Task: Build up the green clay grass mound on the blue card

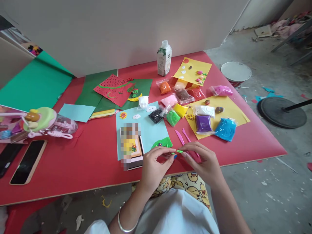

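My left hand (156, 164) and my right hand (202, 161) meet above the front edge of the table, each pinching a small bit of bright green modelling clay (179, 151). Whether the two bits join is too small to tell. Just beyond my fingers, a green clay patch with a small purple flower (162, 143) lies on a light blue sheet (156, 125). The sheet also bears a clay sun (123, 115) and white clouds (136, 116). Pink plastic clay tools (181, 138) lie partly under my right hand. Left of my left hand is a box-like item (137, 156), its top partly blurred out.
Bags of coloured clay, such as purple (203, 124) and blue (225, 129), lie across the red table (97, 156). A white bottle (164, 60) stands at the back. At left are a phone (28, 162) and a watermelon-patterned sheet (114, 89). A round bucket (236, 72) stands beyond the right edge.
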Available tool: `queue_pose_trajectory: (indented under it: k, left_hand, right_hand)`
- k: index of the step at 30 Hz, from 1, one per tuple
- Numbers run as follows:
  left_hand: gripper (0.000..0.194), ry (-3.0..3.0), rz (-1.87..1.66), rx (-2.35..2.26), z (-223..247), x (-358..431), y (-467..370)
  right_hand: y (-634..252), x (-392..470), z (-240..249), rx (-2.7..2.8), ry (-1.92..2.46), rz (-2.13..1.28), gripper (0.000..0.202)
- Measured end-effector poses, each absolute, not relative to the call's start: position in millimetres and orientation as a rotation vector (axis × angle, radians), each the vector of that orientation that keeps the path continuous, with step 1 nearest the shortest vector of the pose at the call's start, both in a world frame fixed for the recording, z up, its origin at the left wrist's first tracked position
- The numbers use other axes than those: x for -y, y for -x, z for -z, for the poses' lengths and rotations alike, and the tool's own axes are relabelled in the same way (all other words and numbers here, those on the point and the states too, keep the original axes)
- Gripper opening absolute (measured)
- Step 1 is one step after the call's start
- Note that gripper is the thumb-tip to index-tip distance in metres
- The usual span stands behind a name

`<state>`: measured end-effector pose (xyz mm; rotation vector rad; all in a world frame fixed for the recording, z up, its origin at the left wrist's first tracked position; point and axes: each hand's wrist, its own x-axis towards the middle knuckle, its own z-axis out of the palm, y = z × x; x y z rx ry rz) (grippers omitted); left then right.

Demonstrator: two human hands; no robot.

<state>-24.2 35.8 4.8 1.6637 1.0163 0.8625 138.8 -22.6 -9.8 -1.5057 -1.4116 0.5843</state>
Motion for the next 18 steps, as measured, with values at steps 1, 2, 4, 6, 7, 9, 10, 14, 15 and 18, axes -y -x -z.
queue_pose_trajectory:
  k: [1, 2, 4, 6, 7, 9, 10, 14, 15, 18]
  left_hand:
    - [0.013, -1.641, -0.858, -1.014, -4.4, -35.1, 24.2]
    - [0.014, -1.617, -0.853, -1.012, -4.2, -34.4, 24.1]
    - [0.016, -1.580, -0.849, -1.008, -4.0, -33.4, 23.7]
    - [0.016, -1.576, -0.852, -1.004, -4.6, -32.9, 23.1]
    - [0.015, -1.584, -0.854, -1.002, -5.2, -32.8, 22.7]
    - [0.016, -1.607, -0.859, -0.997, -6.4, -32.9, 22.0]
    - [0.016, -1.619, -0.860, -0.994, -7.0, -33.1, 21.7]
    - [0.016, -1.656, -0.865, -0.991, -7.7, -33.5, 21.2]
    - [0.016, -1.664, -0.866, -0.993, -7.5, -33.5, 21.2]
    - [0.013, -1.682, -0.869, -0.994, -6.7, -33.0, 21.2]
  right_hand:
    - [-138.4, 22.6, 10.1, 1.410, 1.497, -0.599, 0.009]
    - [-137.9, 22.6, 10.5, 1.409, 1.489, -0.612, 0.009]
    - [-137.1, 22.7, 11.1, 1.407, 1.473, -0.629, 0.009]
    - [-136.5, 23.0, 11.4, 1.402, 1.459, -0.630, 0.009]
    - [-136.3, 23.2, 11.3, 1.399, 1.455, -0.629, 0.009]
    - [-136.5, 23.7, 11.1, 1.397, 1.458, -0.631, 0.009]
    - [-136.7, 24.0, 10.8, 1.398, 1.461, -0.633, 0.009]
    - [-137.4, 24.5, 9.9, 1.404, 1.459, -0.639, 0.009]
    - [-137.3, 24.5, 9.8, 1.404, 1.455, -0.639, 0.009]
    - [-136.3, 24.3, 9.3, 1.408, 1.451, -0.631, 0.009]
